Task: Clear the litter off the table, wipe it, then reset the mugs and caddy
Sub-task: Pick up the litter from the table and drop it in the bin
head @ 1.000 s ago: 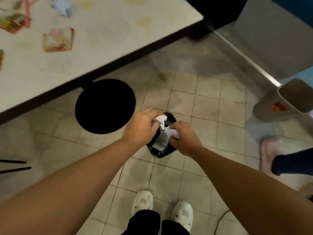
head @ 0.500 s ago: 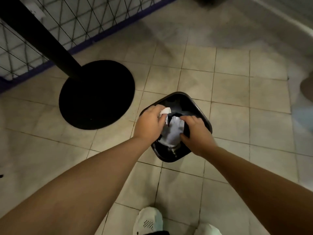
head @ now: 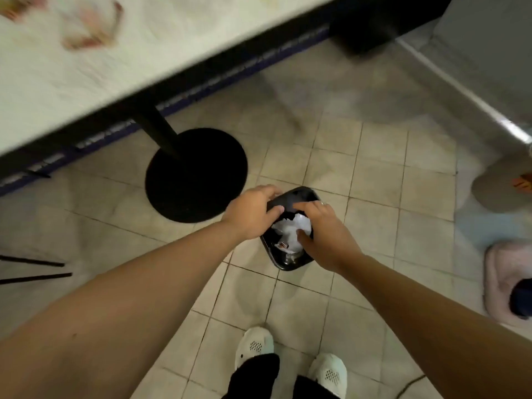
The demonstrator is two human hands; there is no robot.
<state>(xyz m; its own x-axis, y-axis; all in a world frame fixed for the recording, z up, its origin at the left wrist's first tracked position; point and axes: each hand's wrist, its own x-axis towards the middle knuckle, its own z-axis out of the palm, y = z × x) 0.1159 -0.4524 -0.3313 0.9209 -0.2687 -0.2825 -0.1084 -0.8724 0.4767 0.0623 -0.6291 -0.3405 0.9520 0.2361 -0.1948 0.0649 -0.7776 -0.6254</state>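
A small black bin (head: 305,194) stands on the tiled floor in front of my feet. Crumpled white paper litter (head: 290,231) lies inside it. My left hand (head: 250,214) hovers over the bin's left rim with loosely spread fingers and holds nothing. Over the right side is my right hand (head: 325,231), fingers spread, its thumb just touching the paper. The white table (head: 144,61) fills the upper left, with a blurred pinkish wrapper (head: 92,24) lying on it.
The table's black pedestal and round base (head: 195,174) stand just left of the bin. A beige bin (head: 503,188) and another person's pink slipper (head: 503,280) are at the right edge. My white shoes (head: 288,355) are at the bottom, and thin black legs (head: 34,269) at the left.
Both hands held bits of white paper over the bin; now the paper lies inside it and the fingers have spread. The view has swung back up and shows the table.
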